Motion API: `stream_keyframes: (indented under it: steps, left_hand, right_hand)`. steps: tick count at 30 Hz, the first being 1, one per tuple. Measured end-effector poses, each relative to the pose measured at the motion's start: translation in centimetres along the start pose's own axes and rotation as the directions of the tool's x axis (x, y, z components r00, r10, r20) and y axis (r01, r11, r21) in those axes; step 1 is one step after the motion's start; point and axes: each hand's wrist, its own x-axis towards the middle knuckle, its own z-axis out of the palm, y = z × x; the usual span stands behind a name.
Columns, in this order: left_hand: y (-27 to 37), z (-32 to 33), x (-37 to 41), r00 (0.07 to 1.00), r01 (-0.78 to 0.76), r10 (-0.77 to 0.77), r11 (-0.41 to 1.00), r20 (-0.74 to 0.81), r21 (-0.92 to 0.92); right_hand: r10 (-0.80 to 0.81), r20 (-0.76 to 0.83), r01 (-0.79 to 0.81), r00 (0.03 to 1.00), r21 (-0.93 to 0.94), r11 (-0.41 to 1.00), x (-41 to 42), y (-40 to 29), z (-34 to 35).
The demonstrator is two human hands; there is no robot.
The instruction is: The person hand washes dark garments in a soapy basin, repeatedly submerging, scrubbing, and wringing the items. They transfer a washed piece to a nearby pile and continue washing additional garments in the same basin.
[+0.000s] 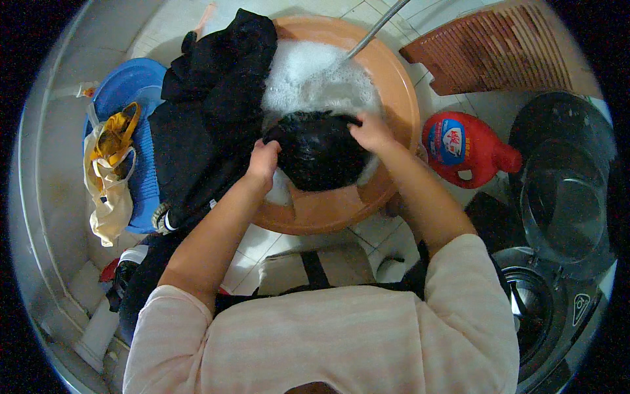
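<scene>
A wet black garment (pixel 322 152) is stretched between my two hands over a round orange plastic basin (pixel 401 93). My left hand (pixel 264 160) grips its left edge, and my right hand (pixel 371 132) pinches the upper right edge. White suds (pixel 315 64) float on the water behind the cloth. The end of a ribbed metal hose (pixel 376 28) reaches into the foam. More black clothing (pixel 211 98) hangs over the basin's left side, close to my left hand. What lies under the held cloth is hidden.
A blue plastic tub (pixel 147 162) at left has cream and yellow cloth items (pixel 110 167) on it. At right lie a red detergent bottle (pixel 465 147) and a brown ridged washboard (pixel 492 51). Further right, a dark washing machine (pixel 541 295) has its transparent lid (pixel 563 197) raised.
</scene>
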Motion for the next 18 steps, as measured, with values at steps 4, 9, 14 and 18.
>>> stream_keyframes:
  steps: [4, 9, 14, 18]
  left_hand:
    - [-0.4, 1.5, 3.2, 0.896, -0.210, 0.432, 0.610, -0.099, 0.764]
    - [-1.4, 1.6, 6.8, 0.939, -0.322, 0.340, 0.827, 0.045, 0.462]
    - [-6.2, 2.0, -0.3, 0.761, -0.566, 0.583, 0.379, 0.286, 0.732]
    - [-4.5, 3.3, 5.5, 0.669, -0.315, 0.708, -0.006, 0.227, 0.949]
  right_hand:
    - [0.072, -0.368, 0.002, 0.927, 0.196, 0.981, 3.3, -0.8, 4.8]
    - [-0.584, -0.507, 0.657, 0.634, -0.045, 0.753, -0.5, -1.0, 7.2]
    - [-0.845, -0.228, 0.854, 0.484, -0.086, 0.513, -6.6, -0.1, 7.7]
    - [-0.586, -0.329, 0.627, 0.740, 0.024, 0.779, -0.4, -0.4, 8.4]
